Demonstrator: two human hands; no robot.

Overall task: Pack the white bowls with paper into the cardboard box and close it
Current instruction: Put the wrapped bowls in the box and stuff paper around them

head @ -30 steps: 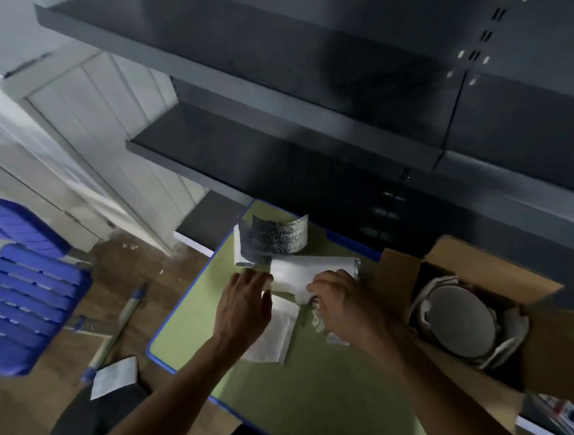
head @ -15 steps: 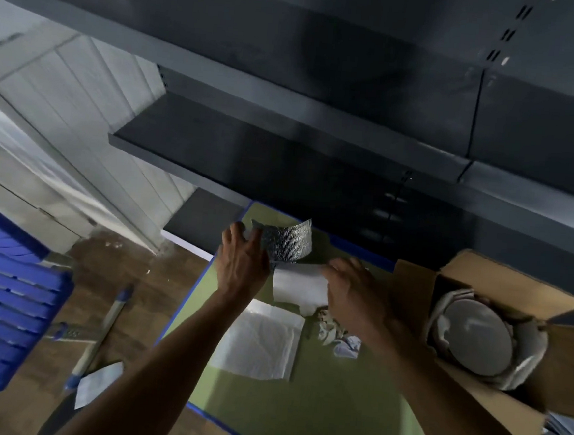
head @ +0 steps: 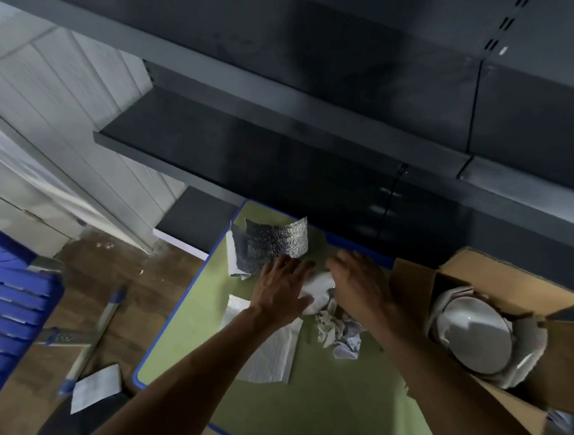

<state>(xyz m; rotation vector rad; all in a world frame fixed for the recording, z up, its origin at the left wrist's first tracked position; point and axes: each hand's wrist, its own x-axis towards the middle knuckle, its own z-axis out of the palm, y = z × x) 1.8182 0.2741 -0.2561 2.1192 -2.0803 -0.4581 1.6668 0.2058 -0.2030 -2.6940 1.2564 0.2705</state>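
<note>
Left grip (head: pixel 283 291) and right grip (head: pixel 359 288) press flat-fingered on white paper bundle (head: pixel 317 288).

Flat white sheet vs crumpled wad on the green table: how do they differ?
The flat white sheet lies spread and smooth; the crumpled wad is balled and creased. The sheet covers more table than the wad. The left forearm crosses over the sheet; the wad lies uncovered. Both are pale paper on the green table.

A white bowl (head: pixel 472 335) sits amid paper (head: pixel 530 343) in the open cardboard box (head: pixel 500 278).
</note>
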